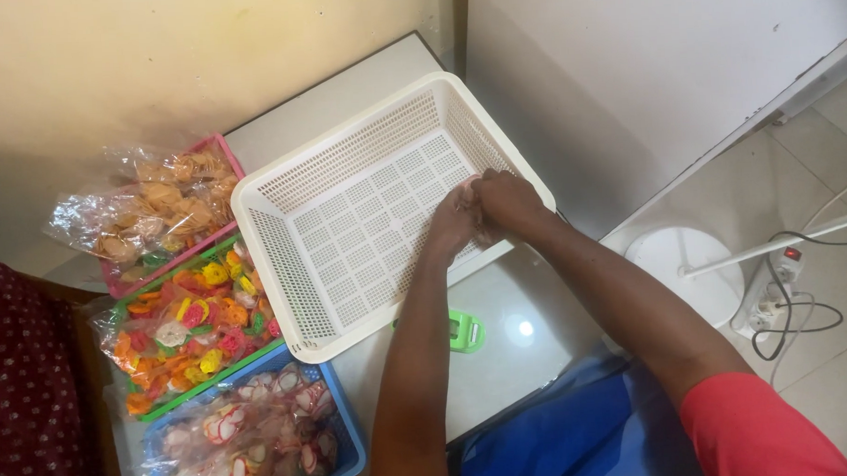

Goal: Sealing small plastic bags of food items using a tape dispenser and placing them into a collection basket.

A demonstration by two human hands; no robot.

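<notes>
Both hands are bunched together over the right side of the white basket (348, 222), just inside its right rim. The left hand (454, 223) and right hand (507, 202) are touching each other, fingers curled in and pressed close. There's a tiny bit of something pale showing at the far edge where the two meet, but it's too small to say what it is, so I can't tell if either grip is actually pinching anything or just closed against the other hand.

The basket itself is a big perforated plastic one, sitting tilted across the worktop (343, 95), with nothing showing on the mesh bottom that's in view. Its near right edge sits over a glossy grey scale (516, 343), which has a little green tab (465, 329) at its left side, just under the left forearm.

Left of the basket there's a row of three smaller trays stuffed with clear bags of snacks: a pink tray (221, 146) at the far end with tan crackers, a green tray (212, 372) in the middle with mixed red, orange, yellow and green ones, and a blue tray (341, 429) nearest with white and red ones.

Off to the right on the tiled floor are a round white fan base (687, 271) and a power strip (773, 291) with cables.
</notes>
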